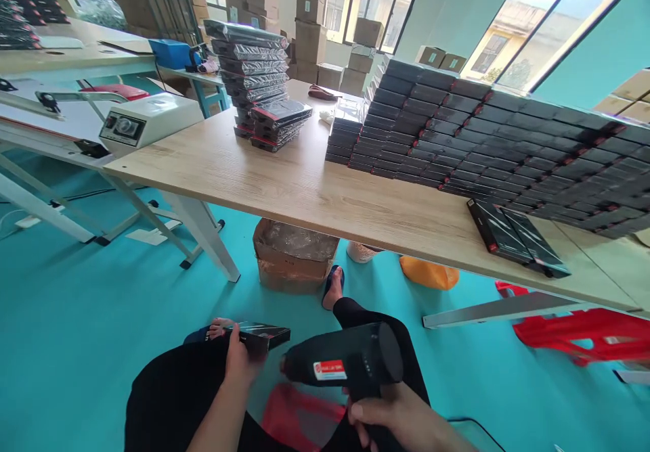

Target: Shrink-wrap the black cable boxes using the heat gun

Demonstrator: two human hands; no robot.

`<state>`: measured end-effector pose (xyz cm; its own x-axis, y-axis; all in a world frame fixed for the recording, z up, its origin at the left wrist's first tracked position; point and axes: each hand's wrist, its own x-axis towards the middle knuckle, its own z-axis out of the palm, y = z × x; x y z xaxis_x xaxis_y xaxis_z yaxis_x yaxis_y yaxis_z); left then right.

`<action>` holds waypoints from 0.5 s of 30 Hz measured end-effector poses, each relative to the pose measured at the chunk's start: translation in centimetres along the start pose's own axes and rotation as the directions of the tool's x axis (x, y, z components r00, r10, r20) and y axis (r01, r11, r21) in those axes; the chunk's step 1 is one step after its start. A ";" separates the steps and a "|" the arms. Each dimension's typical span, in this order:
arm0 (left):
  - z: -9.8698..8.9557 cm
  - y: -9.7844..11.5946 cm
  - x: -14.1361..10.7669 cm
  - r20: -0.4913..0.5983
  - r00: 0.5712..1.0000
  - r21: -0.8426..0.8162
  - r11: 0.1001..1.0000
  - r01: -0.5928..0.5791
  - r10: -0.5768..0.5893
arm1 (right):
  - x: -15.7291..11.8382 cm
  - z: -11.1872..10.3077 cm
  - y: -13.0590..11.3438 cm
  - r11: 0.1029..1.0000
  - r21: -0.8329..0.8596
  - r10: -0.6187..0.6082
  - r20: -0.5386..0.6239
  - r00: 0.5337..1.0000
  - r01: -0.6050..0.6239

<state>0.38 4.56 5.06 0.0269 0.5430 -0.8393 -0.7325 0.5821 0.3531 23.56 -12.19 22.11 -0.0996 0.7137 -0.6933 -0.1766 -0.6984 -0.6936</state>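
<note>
My left hand (240, 363) grips a flat black box (264, 334) over my lap, its glossy surface reflecting light. My right hand (380, 413) is wrapped round the handle of a black heat gun (350, 350) with a red and white label. The gun's nozzle points left at the box, with a small gap between them. Two similar flat black boxes (512, 235) lie near the table's front edge on the right.
The wooden table (244, 174) before me bears a stack of film-wrapped boxes (261, 66) and a long wall of black boxes (457, 141). A white machine (152, 120) stands left. Beneath are a carton (294, 262), an orange object (429, 273) and red stools (589, 333).
</note>
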 end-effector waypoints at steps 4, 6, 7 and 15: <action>0.0 -0.1 0.2 0.053 0.998 -0.027 1.000 -0.016 0.017 | 1.3 2.0 0.3 0.993 0.054 -0.101 -0.053 0.993 0.104; 0.0 -0.1 -0.2 0.057 0.998 -0.030 0.999 -0.019 0.021 | 1.8 2.2 0.2 0.983 0.061 -0.162 -0.135 0.978 0.171; -0.1 -0.1 -0.4 0.056 0.998 -0.037 0.999 -0.029 0.031 | 1.9 2.2 0.1 0.984 0.053 -0.161 -0.138 0.977 0.169; -0.4 -0.2 0.1 0.077 0.997 -0.082 0.997 0.004 0.003 | 2.1 1.6 0.0 0.982 0.015 -0.182 -0.135 0.974 0.186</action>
<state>0.24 4.30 4.74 0.0772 0.5894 -0.8042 -0.7855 0.5327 0.3151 21.76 -10.61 21.02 0.0675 0.8151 -0.5754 -0.2070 -0.5527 -0.8073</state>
